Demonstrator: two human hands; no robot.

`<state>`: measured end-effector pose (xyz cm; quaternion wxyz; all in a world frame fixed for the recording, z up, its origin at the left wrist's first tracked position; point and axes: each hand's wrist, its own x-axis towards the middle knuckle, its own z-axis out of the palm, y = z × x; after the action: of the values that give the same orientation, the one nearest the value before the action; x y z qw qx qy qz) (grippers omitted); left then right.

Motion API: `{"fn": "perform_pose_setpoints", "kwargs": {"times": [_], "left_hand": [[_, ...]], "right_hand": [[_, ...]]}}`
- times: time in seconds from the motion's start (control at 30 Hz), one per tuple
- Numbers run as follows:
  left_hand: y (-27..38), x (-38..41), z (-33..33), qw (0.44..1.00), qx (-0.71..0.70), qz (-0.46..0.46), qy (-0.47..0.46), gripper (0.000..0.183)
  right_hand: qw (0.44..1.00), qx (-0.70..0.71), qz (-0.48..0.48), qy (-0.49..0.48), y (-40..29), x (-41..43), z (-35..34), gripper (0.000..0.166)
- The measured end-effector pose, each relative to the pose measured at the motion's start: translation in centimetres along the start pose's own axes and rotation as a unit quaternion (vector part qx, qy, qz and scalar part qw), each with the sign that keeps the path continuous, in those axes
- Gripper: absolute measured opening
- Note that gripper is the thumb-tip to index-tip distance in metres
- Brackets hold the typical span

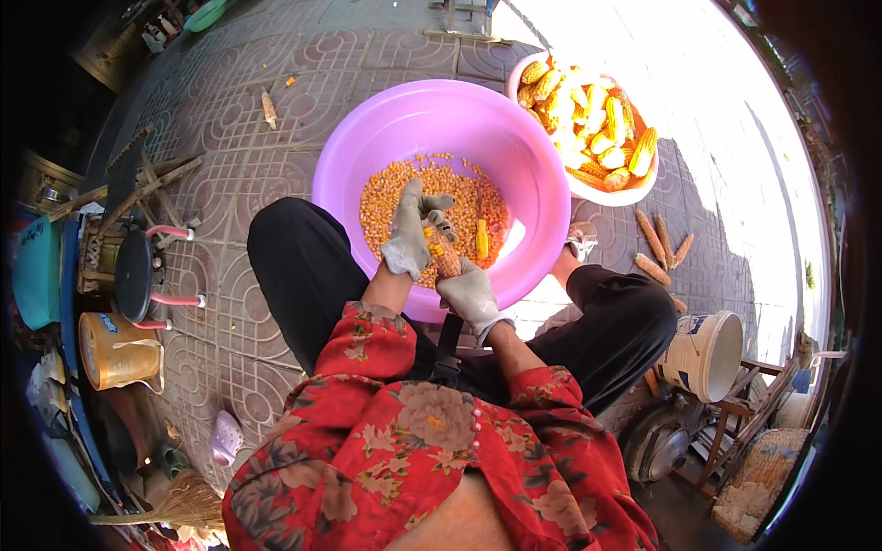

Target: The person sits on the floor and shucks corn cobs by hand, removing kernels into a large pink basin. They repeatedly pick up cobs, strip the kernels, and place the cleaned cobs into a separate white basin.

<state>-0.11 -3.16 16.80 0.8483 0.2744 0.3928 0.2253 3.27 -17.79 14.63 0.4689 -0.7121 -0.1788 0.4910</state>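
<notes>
Between my knees stands a large pink-purple plastic basin [441,103] with loose corn kernels [393,196] over its bottom. Above its near part, my right hand [470,293], in a grey-white work glove, grips the lower end of a mostly bare corn cob [443,255]. A few yellow kernels remain near its upper end. My left hand [417,231], gloved too, lies against the cob's upper left side, thumb stretched away and fingers curled behind it; how firmly it holds is unclear. A yellow-handled tool [481,237], its thin shaft pointing away, rests on the kernels at the right.
A second basin [648,189] heaped with corn ears [613,124] stands beyond at the right. Bare cobs [651,237] lie on the paving near a white bucket [703,355]. Leftward are a small stool [134,275], a yellow bucket [117,351] and a broom [182,506].
</notes>
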Motion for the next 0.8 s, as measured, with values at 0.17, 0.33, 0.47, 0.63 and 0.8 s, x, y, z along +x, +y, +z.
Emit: {"fn": "perform_pose_setpoints", "kwargs": {"times": [0.17, 0.33, 0.47, 0.63, 0.8], "left_hand": [[-0.7, 1.2, -0.9, 0.985, -0.047, -0.055, -0.157, 0.068], [-0.2, 0.7, 0.4, 0.961, -0.176, -0.084, -0.194, 0.068], [-0.3, -0.9, 0.4, 0.9, -0.243, -0.076, -0.353, 0.072], [0.4, -1.6, 0.6, 0.99, -0.007, 0.045, -0.133, 0.064], [-2.5, 1.9, -1.6, 0.992, 0.057, 0.105, 0.049, 0.059]], "right_hand": [[0.928, 0.272, 0.093, -0.236, -1.7, -2.4, -0.8, 0.013], [0.86, 0.374, 0.14, -0.318, -0.9, -2.2, 0.6, 0.026], [0.775, 0.498, 0.188, -0.341, -1.2, -2.6, 0.0, 0.029], [0.889, 0.357, 0.135, -0.251, -2.7, -2.8, 0.2, 0.023], [0.967, 0.184, 0.1, -0.144, -3.2, -1.8, 0.1, 0.017]]}}
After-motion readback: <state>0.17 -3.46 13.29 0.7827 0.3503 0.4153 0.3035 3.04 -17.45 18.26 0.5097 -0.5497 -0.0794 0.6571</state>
